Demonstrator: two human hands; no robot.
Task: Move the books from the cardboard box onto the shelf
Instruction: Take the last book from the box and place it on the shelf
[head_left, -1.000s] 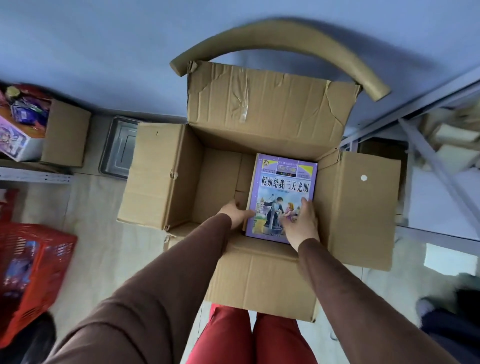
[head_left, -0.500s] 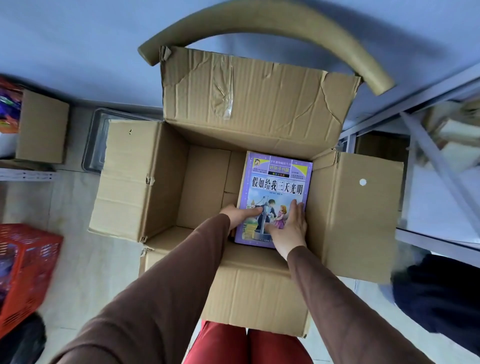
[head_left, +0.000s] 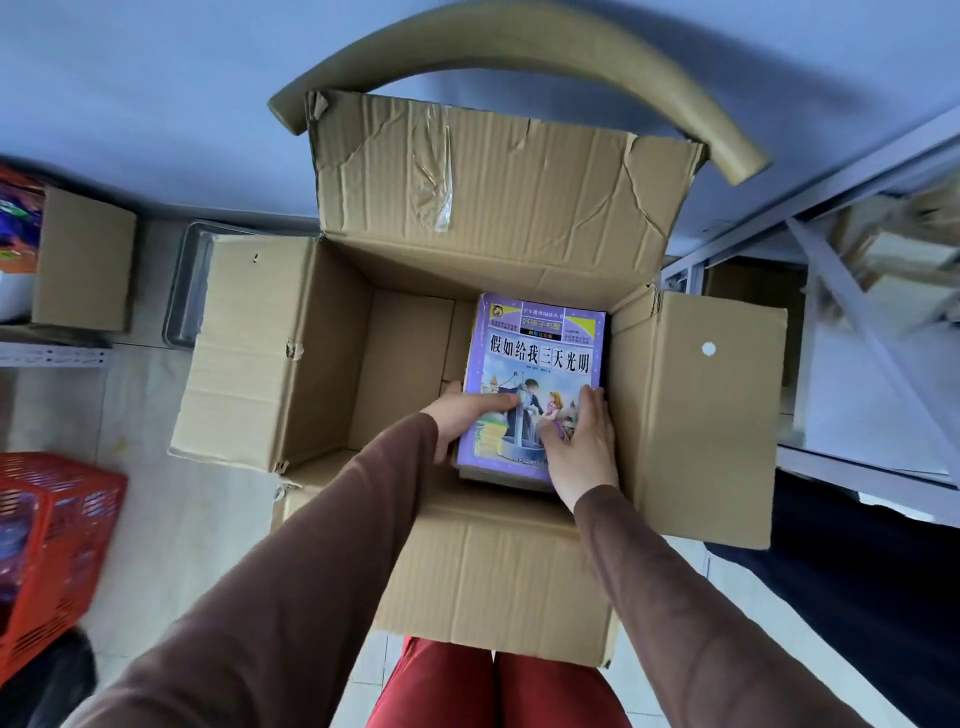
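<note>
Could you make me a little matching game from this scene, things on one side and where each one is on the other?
Things:
1. purple book
2. red basket
3. metal shelf
4. metal tray

Places:
A. on the floor at far left
B. to the right of the box
C. inside the cardboard box
D. behind the box's left flap

Pairs: 1-C, 2-A, 3-B, 4-D

Single head-worn wide-angle view, steeply down and close over the open cardboard box (head_left: 498, 571) at lap level.
</note>
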